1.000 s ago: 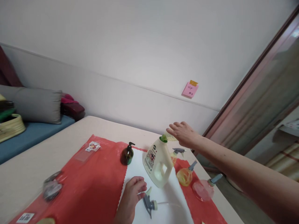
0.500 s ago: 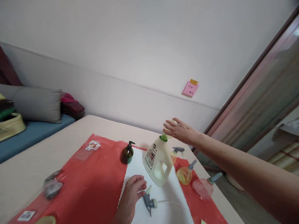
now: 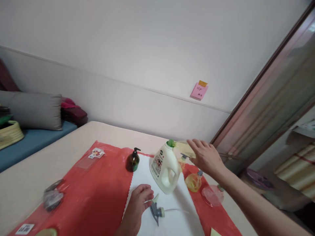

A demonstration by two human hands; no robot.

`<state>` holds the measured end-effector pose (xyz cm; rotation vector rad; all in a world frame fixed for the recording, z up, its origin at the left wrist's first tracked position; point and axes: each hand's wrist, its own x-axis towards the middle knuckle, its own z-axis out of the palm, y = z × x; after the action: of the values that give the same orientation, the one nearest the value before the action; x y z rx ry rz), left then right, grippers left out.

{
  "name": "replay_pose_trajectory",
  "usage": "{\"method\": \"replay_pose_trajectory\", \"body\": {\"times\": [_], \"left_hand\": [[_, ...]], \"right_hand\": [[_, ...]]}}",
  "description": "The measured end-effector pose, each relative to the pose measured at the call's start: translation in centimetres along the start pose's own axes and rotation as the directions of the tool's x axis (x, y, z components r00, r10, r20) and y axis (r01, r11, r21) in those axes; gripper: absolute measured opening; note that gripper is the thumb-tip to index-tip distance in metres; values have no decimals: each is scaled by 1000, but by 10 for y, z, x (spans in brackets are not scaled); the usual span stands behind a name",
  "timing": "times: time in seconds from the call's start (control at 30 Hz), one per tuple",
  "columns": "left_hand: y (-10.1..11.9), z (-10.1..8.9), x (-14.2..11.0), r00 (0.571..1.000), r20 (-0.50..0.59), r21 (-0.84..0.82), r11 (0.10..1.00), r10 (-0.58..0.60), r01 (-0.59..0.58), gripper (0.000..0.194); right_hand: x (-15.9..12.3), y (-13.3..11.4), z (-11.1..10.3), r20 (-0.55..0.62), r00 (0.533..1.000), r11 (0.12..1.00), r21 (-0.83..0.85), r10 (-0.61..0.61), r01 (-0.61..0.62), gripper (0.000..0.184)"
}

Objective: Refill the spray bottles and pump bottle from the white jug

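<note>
A cream detergent jug point(image 3: 165, 172) with a green spout stands on a white cloth point(image 3: 172, 216). Just right of its spout my right hand point(image 3: 206, 158) holds a pale yellow cap point(image 3: 184, 147), fingers wrapped around it. My left hand point(image 3: 137, 203) rests curled on the cloth's front edge, fingertips touching a grey spray-trigger head point(image 3: 157, 209) with a thin tube. Whether it grips that head I cannot make out.
A red plastic sheet point(image 3: 98, 196) covers the beige table point(image 3: 49, 164). On it are a dark pump bottle point(image 3: 133, 161), a yellow spray bottle point(image 3: 194, 181), a pink round bottle point(image 3: 212, 195), small packets point(image 3: 95, 153) and a dark bag point(image 3: 52, 197). A couch with a grey cushion point(image 3: 34, 110) is at left.
My right hand has drawn back from beyond the jug toward me, lower and rightward, bringing the pale yellow cap beside the spout. The left hand stayed put.
</note>
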<state>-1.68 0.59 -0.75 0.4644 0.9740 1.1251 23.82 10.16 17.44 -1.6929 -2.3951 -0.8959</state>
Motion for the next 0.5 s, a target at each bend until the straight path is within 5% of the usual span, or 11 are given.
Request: {"method": "replay_pose_trajectory", "body": {"times": [0.07,0.13,0.2,0.27,0.37,0.5], "left_hand": [[2,2,1,1000,-14,22,1000,-11,11,43],[3,5,2,1000,-11,67,998,2,-1,47],[1,11,4,999,-11,111,993,37,-35,56],[-5,19,9,995,22,83,992,96,-98,72],[-16,23,18,979,56,-32,981,194,-192,96],[-10,9,29,974,-96,35,978,207,-205,94]], "right_hand": [[-27,-15,17,-4,966,902,359,259,-240,63],[-53,-44,34,113,896,533,770,429,-352,71],[-76,-85,48,330,877,71,924,348,-376,85],[-94,-130,57,407,864,-155,913,296,-377,92],[-111,-180,66,411,891,-240,900,192,-364,91],[-121,-180,77,318,948,-190,929,-23,-316,84]]}}
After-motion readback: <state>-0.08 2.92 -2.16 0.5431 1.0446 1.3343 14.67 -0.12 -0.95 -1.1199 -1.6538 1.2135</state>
